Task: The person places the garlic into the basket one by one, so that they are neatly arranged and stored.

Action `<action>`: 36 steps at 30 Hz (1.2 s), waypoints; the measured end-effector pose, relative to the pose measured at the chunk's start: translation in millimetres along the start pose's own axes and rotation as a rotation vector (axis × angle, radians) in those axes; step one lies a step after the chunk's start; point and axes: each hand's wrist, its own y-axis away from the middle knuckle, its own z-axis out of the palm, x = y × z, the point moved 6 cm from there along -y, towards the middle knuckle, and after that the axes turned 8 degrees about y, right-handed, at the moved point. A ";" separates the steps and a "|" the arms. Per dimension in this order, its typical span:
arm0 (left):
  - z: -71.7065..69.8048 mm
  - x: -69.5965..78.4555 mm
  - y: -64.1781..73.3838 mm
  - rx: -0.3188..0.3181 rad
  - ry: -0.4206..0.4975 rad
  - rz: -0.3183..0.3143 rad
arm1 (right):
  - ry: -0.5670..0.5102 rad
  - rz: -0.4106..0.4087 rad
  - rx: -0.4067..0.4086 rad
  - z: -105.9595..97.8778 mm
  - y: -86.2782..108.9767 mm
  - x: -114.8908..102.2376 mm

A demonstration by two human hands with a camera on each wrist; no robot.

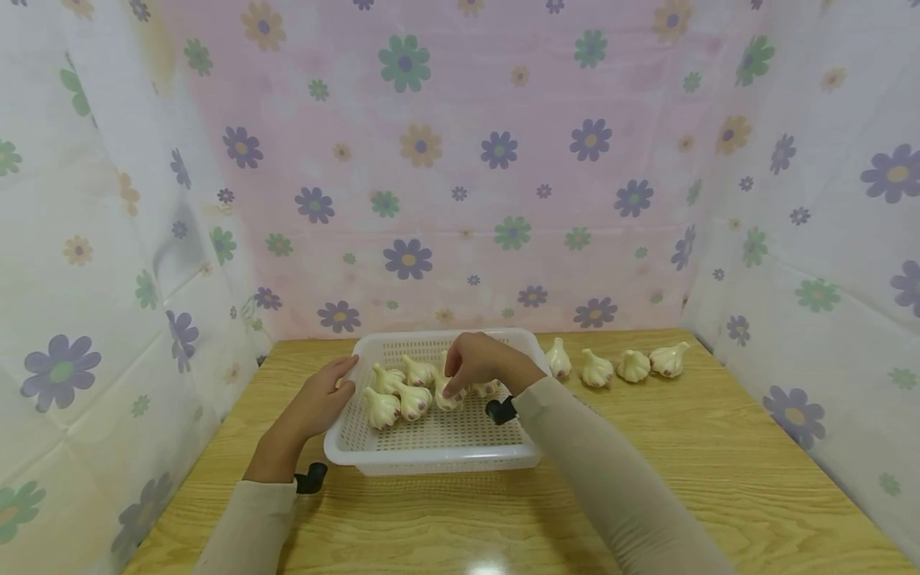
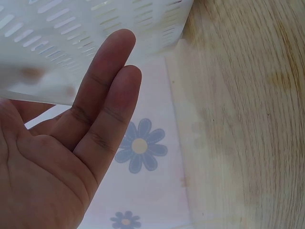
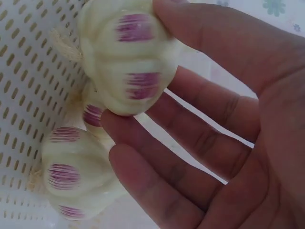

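Observation:
My right hand (image 1: 474, 361) is over the white plastic basket (image 1: 446, 455). Its thumb and fingers grip a garlic bulb (image 3: 128, 57) with purple streaks, clear in the right wrist view and partly hidden by the hand in the head view. Several other pale garlic bulbs (image 1: 382, 409) lie in the basket, mostly on its left side. Another bulb (image 3: 71, 171) is just below the right fingertips. At the basket's left rim, my left hand (image 1: 323, 403) rests with fingers extended. Two straight fingers (image 2: 107, 121) show beside the slotted outer wall; other fingertips are hidden or blurred behind the rim.
To the basket's right, several garlic bulbs (image 1: 596, 369) stand in a row on the wooden table (image 1: 647, 447). Flowered cloth (image 1: 460, 200) hangs behind the table and along both sides. Dark pieces (image 1: 312, 478) are strapped at the wrists.

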 end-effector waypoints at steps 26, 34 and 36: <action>0.5 -1.0 -0.9 0.003 0.017 -0.005 | 0.047 0.023 -0.057 14.8 -4.7 3.8; 1.2 -4.1 -1.5 0.002 0.016 -0.011 | 0.014 0.061 -0.100 17.4 -2.6 5.4; 1.3 -4.4 -1.4 0.001 0.017 -0.014 | 0.012 0.063 -0.097 17.4 -2.6 5.7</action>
